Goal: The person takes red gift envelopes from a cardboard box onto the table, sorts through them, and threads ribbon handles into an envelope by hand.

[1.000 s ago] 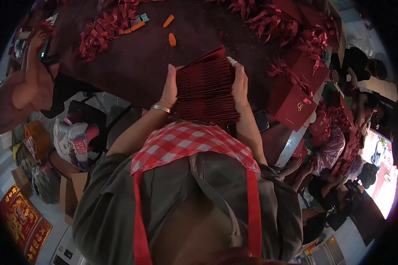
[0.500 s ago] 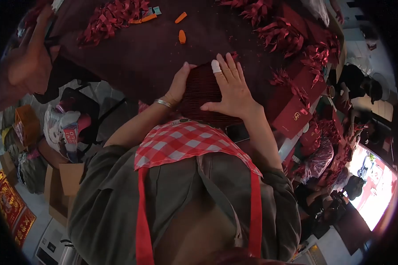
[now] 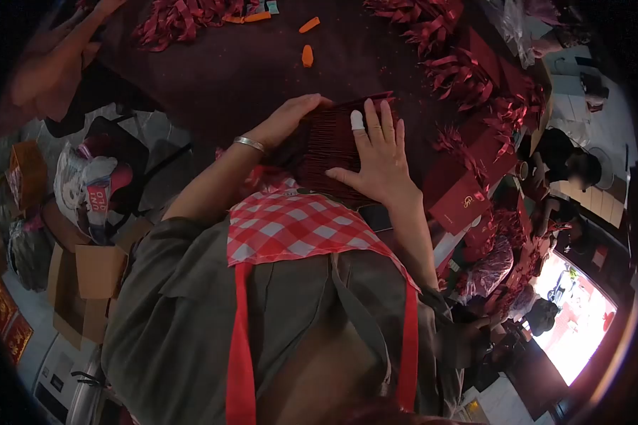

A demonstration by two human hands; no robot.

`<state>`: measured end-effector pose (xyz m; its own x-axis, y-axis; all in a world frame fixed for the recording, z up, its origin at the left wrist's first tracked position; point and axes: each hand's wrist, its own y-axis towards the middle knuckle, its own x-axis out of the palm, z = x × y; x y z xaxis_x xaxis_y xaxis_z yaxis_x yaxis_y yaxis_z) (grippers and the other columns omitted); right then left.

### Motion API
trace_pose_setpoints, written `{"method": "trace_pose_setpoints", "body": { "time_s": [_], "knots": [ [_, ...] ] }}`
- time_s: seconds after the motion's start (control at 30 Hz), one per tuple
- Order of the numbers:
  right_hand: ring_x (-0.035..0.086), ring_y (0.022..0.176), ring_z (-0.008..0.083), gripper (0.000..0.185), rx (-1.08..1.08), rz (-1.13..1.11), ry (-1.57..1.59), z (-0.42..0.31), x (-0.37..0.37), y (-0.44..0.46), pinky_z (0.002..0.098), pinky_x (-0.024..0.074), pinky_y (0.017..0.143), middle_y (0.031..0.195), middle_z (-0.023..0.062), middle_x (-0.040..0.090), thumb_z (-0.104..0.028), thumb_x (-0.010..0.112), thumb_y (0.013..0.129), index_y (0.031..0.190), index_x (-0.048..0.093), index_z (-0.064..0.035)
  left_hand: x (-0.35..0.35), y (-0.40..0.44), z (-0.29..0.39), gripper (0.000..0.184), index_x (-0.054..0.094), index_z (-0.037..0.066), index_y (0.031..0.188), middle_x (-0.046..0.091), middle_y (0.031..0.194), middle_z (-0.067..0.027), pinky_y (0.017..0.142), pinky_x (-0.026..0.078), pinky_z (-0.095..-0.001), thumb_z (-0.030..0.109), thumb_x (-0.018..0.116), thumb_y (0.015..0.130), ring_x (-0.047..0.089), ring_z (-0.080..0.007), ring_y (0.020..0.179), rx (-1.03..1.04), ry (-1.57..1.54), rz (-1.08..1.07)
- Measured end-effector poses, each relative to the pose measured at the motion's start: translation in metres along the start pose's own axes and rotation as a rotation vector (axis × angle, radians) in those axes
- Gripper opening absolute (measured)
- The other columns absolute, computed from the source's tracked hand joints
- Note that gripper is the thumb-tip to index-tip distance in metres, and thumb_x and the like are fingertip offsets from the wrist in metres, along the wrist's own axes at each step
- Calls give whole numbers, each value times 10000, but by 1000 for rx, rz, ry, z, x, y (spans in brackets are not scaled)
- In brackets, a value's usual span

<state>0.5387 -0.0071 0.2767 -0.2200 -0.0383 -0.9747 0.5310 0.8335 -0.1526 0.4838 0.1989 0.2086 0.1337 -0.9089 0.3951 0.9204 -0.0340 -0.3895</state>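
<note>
A thick stack of thin dark red cards [image 3: 326,145] rests at the near edge of the dark cloth, its many edges showing as close lines. My right hand [image 3: 381,156] lies flat on the stack's right part with the fingers spread; one fingertip wears a white cover. Against the stack's far left corner is my left hand [image 3: 290,119], fingers stretched out, with a bracelet at the wrist. Whether its thumb touches the cards is hidden. The red checked apron [image 3: 298,227] covers my front just below the stack.
Dark red ribbon bundles [image 3: 457,81] and red printed bags [image 3: 461,202] lie along the right side. More ribbons [image 3: 181,25] are at the far left. Two orange pieces [image 3: 307,55] sit beyond my hands. A chair [image 3: 117,145] and a cardboard box [image 3: 96,273] stand at left. Other people work nearby.
My left hand has slid from the stack's left side to its far left corner, fingers now stretched out. The stack's edges are fanned looser. The view has shifted slightly.
</note>
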Motion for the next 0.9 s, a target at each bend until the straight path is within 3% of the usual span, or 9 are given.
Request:
{"method": "trace_pose_setpoints", "body": {
  "time_s": [0.07,0.23,0.57,0.9],
  "knots": [
    [82,1393,392,954,-22,47,9,-5,3,-4,601,148,1071,1499,199,140,-651,585,728,1388,334,-10,-8,6,-5,481,550,61,1237,561,1215,-69,983,378,-319,428,407,961,514,-167,1111,34,129,-75],
    [128,1363,459,893,-81,122,131,-28,0,-18,666,181,1017,1473,246,177,-599,614,740,1354,382,6,-17,13,-2,455,553,65,1241,563,1221,-68,996,364,-314,403,443,956,507,-165,1126,22,141,-115],
    [113,1381,423,937,12,84,74,-31,15,-22,676,155,1014,1481,239,168,-611,619,725,1345,372,47,-26,19,1,448,571,103,1239,559,1240,-62,1021,350,-360,427,453,953,466,-202,1198,-10,355,-356],
    [145,1385,393,924,32,72,86,-28,13,-25,660,154,1025,1488,218,181,-613,611,739,1345,382,45,-29,36,14,441,545,83,1256,574,1187,-51,964,407,-327,384,523,935,519,-162,1109,4,400,-355]
  ]
}}
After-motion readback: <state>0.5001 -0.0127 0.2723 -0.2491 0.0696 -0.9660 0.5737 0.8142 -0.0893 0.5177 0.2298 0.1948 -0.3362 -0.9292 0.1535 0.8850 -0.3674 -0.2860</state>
